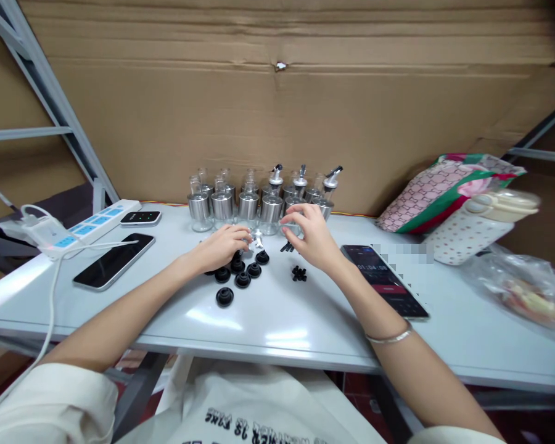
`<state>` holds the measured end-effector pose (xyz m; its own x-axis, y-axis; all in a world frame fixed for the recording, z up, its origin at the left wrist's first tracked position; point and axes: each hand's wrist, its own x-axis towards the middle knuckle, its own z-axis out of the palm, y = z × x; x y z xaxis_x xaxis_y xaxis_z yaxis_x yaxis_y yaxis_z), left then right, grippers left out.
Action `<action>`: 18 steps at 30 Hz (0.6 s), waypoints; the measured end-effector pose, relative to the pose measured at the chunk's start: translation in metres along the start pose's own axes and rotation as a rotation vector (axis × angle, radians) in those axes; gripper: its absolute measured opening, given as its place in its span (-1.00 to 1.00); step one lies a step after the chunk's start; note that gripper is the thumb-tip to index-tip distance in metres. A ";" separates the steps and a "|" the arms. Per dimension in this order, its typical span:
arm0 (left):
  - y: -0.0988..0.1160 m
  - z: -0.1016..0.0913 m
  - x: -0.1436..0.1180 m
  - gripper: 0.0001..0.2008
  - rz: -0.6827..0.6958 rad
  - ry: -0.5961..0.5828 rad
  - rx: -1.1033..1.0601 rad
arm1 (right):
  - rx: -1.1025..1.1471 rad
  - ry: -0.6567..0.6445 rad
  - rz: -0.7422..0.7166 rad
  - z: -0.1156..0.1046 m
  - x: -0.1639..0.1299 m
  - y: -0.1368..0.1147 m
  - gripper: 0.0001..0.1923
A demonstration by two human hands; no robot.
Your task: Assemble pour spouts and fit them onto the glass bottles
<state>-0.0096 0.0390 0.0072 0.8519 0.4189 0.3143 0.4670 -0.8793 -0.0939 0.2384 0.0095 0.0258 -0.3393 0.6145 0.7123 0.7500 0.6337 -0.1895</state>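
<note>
My left hand (224,248) is low over the table with its fingers curled together; what they hold, if anything, is hidden. Just beyond its fingertips lies a small white and silvery part (258,238). Several black ribbed stoppers (243,280) lie below and beside that hand. My right hand (309,233) hovers with thumb and fingers apart and nothing visible between them. Under it are thin black tubes (287,246), and nearer to me sits a small pile of short black pieces (299,273). Behind both hands stand rows of steel-and-glass bottles (248,206), three of them topped with pour spouts (300,177).
At left are a power strip (90,228), a phone (115,262) and a small device (141,218). On the right lie a phone with a timer (383,280), a patterned bag (420,194), a dotted flask (472,231) and a plastic bag (527,293). Cardboard (213,111) closes off the back.
</note>
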 end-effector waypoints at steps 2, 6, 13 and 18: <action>0.001 -0.001 0.000 -0.65 0.000 0.024 0.039 | 0.003 0.002 -0.001 0.000 0.000 0.001 -0.92; 0.000 0.000 0.000 -0.69 0.007 0.051 0.082 | 0.013 -0.004 0.004 0.001 0.000 0.003 -0.91; -0.002 0.003 0.000 -0.67 -0.048 0.073 0.050 | 0.017 -0.007 -0.003 0.001 0.000 0.006 -0.92; 0.004 -0.001 0.001 -0.68 -0.131 0.141 -0.026 | 0.022 -0.016 -0.013 0.000 0.000 0.004 -0.92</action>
<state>-0.0071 0.0357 0.0086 0.7416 0.4960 0.4517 0.5640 -0.8256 -0.0195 0.2414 0.0121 0.0254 -0.3585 0.6134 0.7037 0.7326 0.6521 -0.1952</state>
